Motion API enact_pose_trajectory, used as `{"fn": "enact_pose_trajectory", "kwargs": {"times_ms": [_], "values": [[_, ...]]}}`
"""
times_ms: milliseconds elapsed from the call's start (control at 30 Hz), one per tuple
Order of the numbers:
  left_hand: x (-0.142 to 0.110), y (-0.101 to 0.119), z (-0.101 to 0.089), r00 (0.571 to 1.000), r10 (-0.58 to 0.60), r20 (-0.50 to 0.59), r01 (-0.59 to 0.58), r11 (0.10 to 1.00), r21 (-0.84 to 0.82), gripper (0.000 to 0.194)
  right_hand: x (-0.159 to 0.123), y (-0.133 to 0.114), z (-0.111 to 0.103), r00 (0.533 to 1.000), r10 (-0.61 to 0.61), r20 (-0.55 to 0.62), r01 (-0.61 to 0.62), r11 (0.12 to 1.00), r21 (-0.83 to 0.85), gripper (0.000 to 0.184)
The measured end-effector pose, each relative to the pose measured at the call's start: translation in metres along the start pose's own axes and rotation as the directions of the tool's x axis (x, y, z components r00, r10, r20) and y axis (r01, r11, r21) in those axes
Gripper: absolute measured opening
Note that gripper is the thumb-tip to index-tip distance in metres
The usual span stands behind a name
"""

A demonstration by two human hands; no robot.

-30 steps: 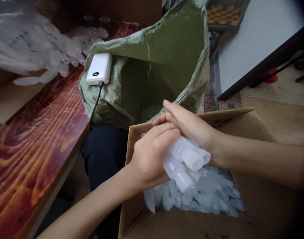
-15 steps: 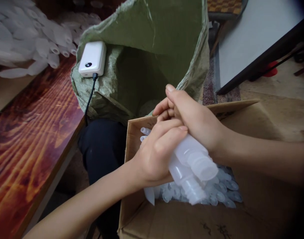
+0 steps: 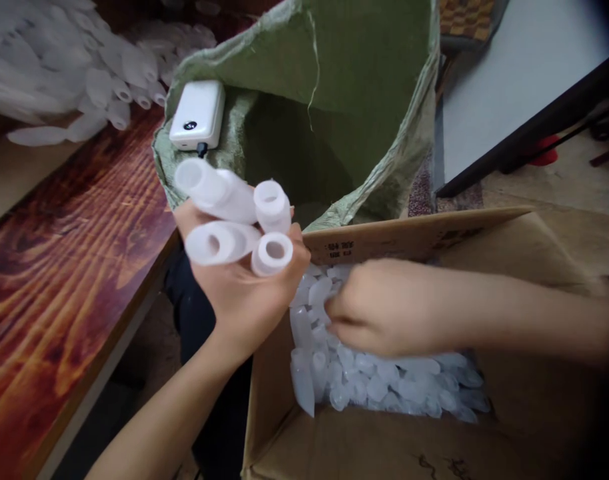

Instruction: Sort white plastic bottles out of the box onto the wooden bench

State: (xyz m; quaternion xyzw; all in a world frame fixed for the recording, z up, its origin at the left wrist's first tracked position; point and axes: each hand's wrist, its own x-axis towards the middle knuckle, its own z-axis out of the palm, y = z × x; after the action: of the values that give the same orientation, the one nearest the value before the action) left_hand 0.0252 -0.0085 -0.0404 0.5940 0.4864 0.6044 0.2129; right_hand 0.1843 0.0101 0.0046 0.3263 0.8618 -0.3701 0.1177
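Note:
My left hand point(image 3: 239, 287) is closed around several translucent white plastic bottles point(image 3: 224, 193), their open necks facing up toward me. It is raised over the left rim of a cardboard box point(image 3: 274, 393), in front of a green woven sack point(image 3: 374, 87). Inside the box lies a layer of similar pale plastic pieces point(image 3: 374, 380). Just above that layer, my right hand point(image 3: 374, 307) reaches in from the right, blurred and with its fingers curled downward. Whether those fingers hold anything is hidden.
A white power bank point(image 3: 198, 115) with a black cable rests on the sack's folded rim. More white plastic bottles point(image 3: 109, 87) are heaped on the wood-grained table point(image 3: 84, 227) at the left. A grey panel with a dark edge point(image 3: 514, 87) stands at the right.
The hands were together over the box around the bottles. My left hand has moved up and left with the bottles, now turned necks up. My right hand has come away and lowered into the box.

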Motion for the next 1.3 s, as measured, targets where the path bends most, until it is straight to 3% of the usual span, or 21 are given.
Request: {"fn": "enact_pose_trajectory", "kwargs": {"times_ms": [67,100,233,333,500,600,767,867,933,1067,1167,1300], "values": [[-0.001,-0.001,0.003,0.991,-0.041,-0.126,0.037,0.999,-0.027,0.044,-0.004,-0.004,0.016,0.956,-0.08,0.284,0.15,0.96,-0.235,0.021],[-0.003,-0.001,0.005,0.994,-0.037,-0.107,0.039,0.999,0.019,0.043,-0.006,-0.005,0.024,0.934,-0.086,0.346,0.195,0.937,-0.292,0.016],[-0.008,-0.003,0.007,0.989,0.1,0.107,-0.127,0.951,0.282,0.025,-0.008,-0.003,0.053,0.903,-0.134,0.408,0.284,0.898,-0.335,0.017],[-0.01,-0.005,0.009,0.985,0.11,0.133,-0.147,0.937,0.316,0.025,-0.008,-0.001,0.07,0.91,-0.14,0.391,0.287,0.892,-0.349,0.022],[-0.011,-0.007,0.013,0.999,-0.001,0.049,-0.006,0.989,0.149,0.045,-0.017,0.004,0.092,0.932,-0.054,0.358,0.19,0.915,-0.355,0.041],[-0.011,-0.007,0.014,0.998,-0.022,0.053,0.02,0.999,0.036,0.046,-0.019,0.01,0.097,0.925,0.016,0.379,0.108,0.947,-0.303,0.04],[-0.01,-0.005,0.012,0.995,-0.053,0.079,0.056,0.998,-0.032,0.047,-0.005,0.017,0.08,0.882,0.07,0.466,-0.028,0.995,-0.096,0.03],[-0.01,-0.005,0.01,0.995,-0.055,0.079,0.058,0.998,-0.033,0.048,0.005,0.017,0.065,0.843,0.092,0.53,-0.171,0.98,0.103,0.028],[-0.01,-0.006,0.009,0.995,-0.071,0.076,0.074,0.997,-0.032,0.05,0.008,0.018,0.057,0.786,0.086,0.612,-0.308,0.913,0.268,0.028],[-0.01,-0.008,0.008,0.988,-0.139,0.062,0.142,0.989,-0.047,0.052,0.01,0.021,0.046,0.673,-0.06,0.737,-0.535,0.648,0.542,0.024],[-0.011,-0.009,0.009,0.986,-0.157,0.056,0.16,0.986,-0.049,0.052,0.008,0.019,0.04,0.664,-0.166,0.729,-0.593,0.476,0.649,0.024],[-0.01,-0.008,0.008,0.987,-0.154,0.053,0.157,0.987,-0.039,0.051,0.006,0.013,0.04,0.706,-0.214,0.675,-0.611,0.297,0.733,0.021]]}}
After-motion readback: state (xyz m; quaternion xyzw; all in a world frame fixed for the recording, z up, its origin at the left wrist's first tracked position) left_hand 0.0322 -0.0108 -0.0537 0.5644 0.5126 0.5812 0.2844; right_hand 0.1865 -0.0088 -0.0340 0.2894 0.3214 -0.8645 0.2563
